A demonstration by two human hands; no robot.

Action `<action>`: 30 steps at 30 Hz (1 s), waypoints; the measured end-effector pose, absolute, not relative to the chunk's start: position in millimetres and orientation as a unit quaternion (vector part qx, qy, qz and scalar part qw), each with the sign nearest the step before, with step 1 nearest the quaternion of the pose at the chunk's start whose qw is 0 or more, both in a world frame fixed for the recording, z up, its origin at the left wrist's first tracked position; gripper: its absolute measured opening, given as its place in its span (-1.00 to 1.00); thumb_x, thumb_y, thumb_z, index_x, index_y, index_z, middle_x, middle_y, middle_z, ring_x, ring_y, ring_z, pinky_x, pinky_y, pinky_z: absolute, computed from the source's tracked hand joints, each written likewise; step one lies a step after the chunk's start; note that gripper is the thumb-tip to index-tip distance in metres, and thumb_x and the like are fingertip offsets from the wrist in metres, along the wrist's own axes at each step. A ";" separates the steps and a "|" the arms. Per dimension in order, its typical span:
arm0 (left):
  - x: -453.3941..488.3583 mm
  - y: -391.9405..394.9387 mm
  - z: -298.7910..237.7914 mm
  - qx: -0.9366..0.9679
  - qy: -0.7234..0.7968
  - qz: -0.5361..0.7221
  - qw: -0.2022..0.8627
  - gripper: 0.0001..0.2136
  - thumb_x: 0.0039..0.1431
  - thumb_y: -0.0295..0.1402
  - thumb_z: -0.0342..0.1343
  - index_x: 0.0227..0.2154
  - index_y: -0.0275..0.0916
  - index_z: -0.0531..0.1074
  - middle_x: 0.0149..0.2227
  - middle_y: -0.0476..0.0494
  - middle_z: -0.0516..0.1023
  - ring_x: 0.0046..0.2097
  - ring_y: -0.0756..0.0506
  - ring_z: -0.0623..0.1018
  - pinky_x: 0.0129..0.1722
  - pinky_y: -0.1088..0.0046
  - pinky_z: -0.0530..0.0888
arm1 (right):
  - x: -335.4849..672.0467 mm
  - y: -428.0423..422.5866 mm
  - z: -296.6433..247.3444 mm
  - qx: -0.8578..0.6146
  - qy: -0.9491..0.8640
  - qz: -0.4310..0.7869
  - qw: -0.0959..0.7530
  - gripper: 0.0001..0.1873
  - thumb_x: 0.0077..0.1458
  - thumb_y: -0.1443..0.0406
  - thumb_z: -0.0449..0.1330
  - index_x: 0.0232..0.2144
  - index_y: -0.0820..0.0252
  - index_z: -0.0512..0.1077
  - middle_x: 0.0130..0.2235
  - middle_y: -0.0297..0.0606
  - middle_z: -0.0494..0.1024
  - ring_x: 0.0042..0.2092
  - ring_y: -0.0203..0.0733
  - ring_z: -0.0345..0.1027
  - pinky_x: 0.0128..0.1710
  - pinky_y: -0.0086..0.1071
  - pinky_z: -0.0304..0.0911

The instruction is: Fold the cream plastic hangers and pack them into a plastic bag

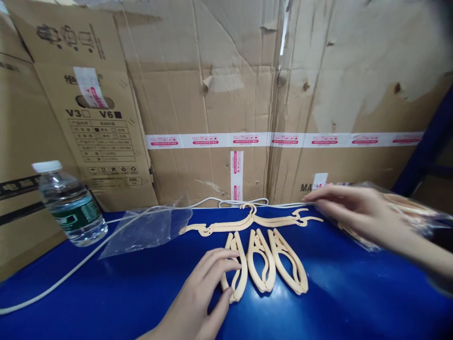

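Note:
Three folded beige folding clothes hangers lie side by side on the blue tabletop: a left one [243,278], a middle one [272,269] and a right one [300,278]. Behind them is an unfolded beige hanger [226,225], arms spread and hook toward the cardboard. My left hand [205,288] rests over the left folded hanger, thumb and fingers apart, touching its edges. Raised at the right, my right hand [348,203] has its fingers stretched to the left, with nothing visible in them. Below and behind it, partly hidden, lies a clear plastic bag of beige hangers [406,208].
A water bottle [72,205] stands at the left beside an empty-looking clear plastic bag [148,231]. A white cable [67,281] runs across the blue table [116,302]. Cardboard sheets [198,104] form a wall behind, with a blue post [424,141] at the right.

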State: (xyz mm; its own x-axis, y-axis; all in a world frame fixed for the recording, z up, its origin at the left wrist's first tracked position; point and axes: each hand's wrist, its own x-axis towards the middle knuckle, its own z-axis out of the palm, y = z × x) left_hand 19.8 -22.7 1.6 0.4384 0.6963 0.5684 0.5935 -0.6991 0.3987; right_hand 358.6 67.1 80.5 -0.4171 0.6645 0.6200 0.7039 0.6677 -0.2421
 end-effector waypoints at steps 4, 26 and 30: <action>19.3 -22.8 -1.2 0.826 0.396 0.389 0.102 -0.69 0.22 -0.56 -0.04 -0.04 -0.07 0.32 0.04 -0.17 0.47 0.11 -0.18 0.46 0.06 0.22 0.45 | 345.6 118.2 45.7 -0.395 -0.882 0.008 0.258 -0.72 0.18 0.31 0.09 -0.11 0.26 0.50 -0.12 -0.03 0.59 -0.05 0.06 0.47 0.00 -0.08 0.36; 19.3 -23.4 4.7 0.762 0.451 0.433 0.169 -0.82 0.28 -0.40 0.00 -0.12 -0.07 0.42 -0.05 -0.11 0.53 -0.02 -0.18 0.50 0.00 0.23 0.45 | 350.7 100.2 55.9 -0.421 -0.856 0.012 0.300 -0.75 0.23 0.10 0.06 -0.39 0.12 0.33 -0.49 -0.29 0.47 -0.47 -0.15 0.35 -0.49 -0.33 0.23; 13.9 -12.8 0.8 0.647 0.529 0.480 0.268 -0.74 0.24 -0.24 0.07 -0.04 -0.13 0.41 -0.03 -0.20 0.53 -0.07 -0.20 0.54 -0.09 0.21 0.52 | 360.9 74.9 57.2 -0.418 -0.829 0.008 0.371 -0.75 0.21 0.06 0.12 -0.31 0.08 0.40 -0.40 -0.25 0.55 -0.43 -0.11 0.43 -0.53 -0.34 0.32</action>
State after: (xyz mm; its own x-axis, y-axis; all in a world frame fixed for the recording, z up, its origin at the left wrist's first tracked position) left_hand 13.9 -12.8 0.8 -0.0196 0.9414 0.3368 0.4273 -0.2967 0.8541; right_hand 360.9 74.9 57.2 -0.3748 0.6998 0.6081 0.6874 0.6499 -0.3243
